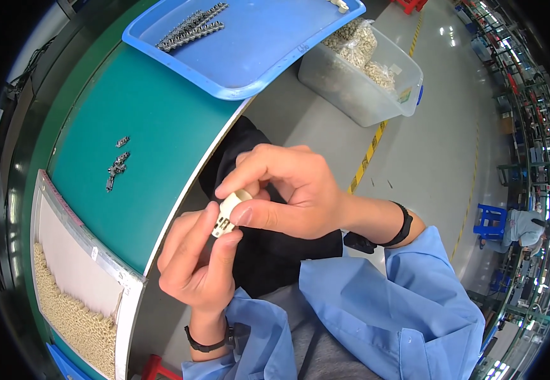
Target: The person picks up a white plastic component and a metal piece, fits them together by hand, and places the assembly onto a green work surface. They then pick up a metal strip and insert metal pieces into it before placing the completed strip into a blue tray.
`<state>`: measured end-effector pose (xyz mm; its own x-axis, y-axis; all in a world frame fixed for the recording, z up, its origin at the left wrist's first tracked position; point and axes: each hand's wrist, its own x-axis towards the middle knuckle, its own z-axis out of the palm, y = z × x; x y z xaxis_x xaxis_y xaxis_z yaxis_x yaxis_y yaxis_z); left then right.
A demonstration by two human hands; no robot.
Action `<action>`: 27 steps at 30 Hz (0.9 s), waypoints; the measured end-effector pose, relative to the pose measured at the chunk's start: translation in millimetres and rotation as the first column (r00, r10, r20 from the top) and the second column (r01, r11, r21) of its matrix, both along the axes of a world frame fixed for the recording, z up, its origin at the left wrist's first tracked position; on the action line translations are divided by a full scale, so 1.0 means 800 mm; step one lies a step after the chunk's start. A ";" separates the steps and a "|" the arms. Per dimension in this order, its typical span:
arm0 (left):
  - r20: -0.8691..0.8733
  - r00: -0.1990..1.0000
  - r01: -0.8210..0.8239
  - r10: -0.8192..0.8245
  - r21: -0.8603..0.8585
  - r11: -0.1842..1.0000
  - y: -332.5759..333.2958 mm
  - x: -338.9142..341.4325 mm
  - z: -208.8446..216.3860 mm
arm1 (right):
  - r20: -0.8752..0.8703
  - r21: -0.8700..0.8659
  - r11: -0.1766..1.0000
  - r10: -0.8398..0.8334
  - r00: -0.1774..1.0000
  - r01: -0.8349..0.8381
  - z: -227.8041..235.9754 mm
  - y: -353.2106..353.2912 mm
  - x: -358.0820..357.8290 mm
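Observation:
Between my hands is a small cream plastic piece shaped like a short round sleeve, with dark slots at its lower end. The thumb and forefinger of my left hand pinch its slotted end. My right hand grips the wider, hollow end between thumb and fingers. The piece is held tilted in front of the table edge, above my lap. On the green mat to the left lie several small dark metal-looking parts.
A blue tray with dark toothed strips sits at the far table edge. A white tray of many small cream pieces lies near left. On the floor stands a clear bin with bagged pieces. Another person sits far right by a blue stool.

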<state>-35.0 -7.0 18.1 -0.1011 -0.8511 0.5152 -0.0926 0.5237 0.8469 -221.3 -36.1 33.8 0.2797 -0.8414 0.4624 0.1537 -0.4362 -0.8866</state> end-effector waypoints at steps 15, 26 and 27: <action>-0.057 0.997 0.052 -0.051 0.017 0.999 -0.009 -0.001 -0.018 | -0.130 -0.179 0.982 -0.090 0.987 0.066 0.005 -0.009 -0.001; 0.258 0.966 -0.026 -0.015 0.154 0.988 -0.030 0.017 0.028 | -0.290 -0.573 0.817 -0.279 0.915 0.067 0.016 -0.048 0.007; 0.282 0.959 -0.029 -0.023 0.177 0.984 -0.031 0.023 0.032 | -0.305 -0.533 0.845 -0.226 0.925 0.031 0.019 -0.052 0.011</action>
